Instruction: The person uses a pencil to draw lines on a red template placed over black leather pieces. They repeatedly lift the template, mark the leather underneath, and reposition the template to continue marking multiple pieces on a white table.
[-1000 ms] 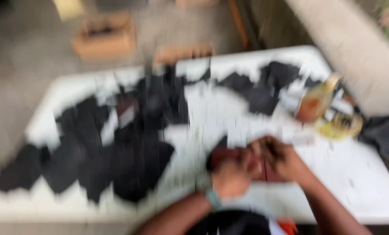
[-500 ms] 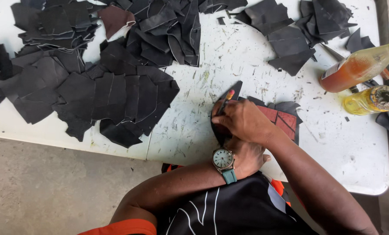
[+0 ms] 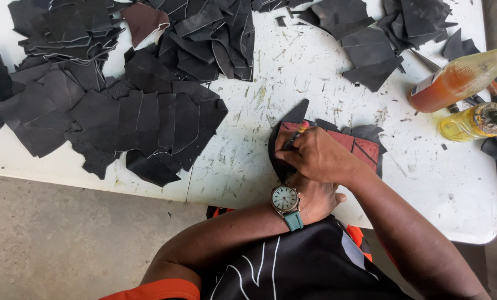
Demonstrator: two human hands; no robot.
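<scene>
Since half a second ago little has shifted: the right hand point(image 3: 318, 158) still grips a pen point(image 3: 294, 137) on the red pattern point(image 3: 353, 141), so tracing seems mid-course. The left hand point(image 3: 314, 195) (tucked beneath, its closure unclear) presses the dark leather piece point(image 3: 282, 136) onto the counter point(image 3: 243, 161).

A leather workshop: cut black leather pieces point(image 3: 121, 116) cover a scratched white table point(image 3: 248, 122).
</scene>
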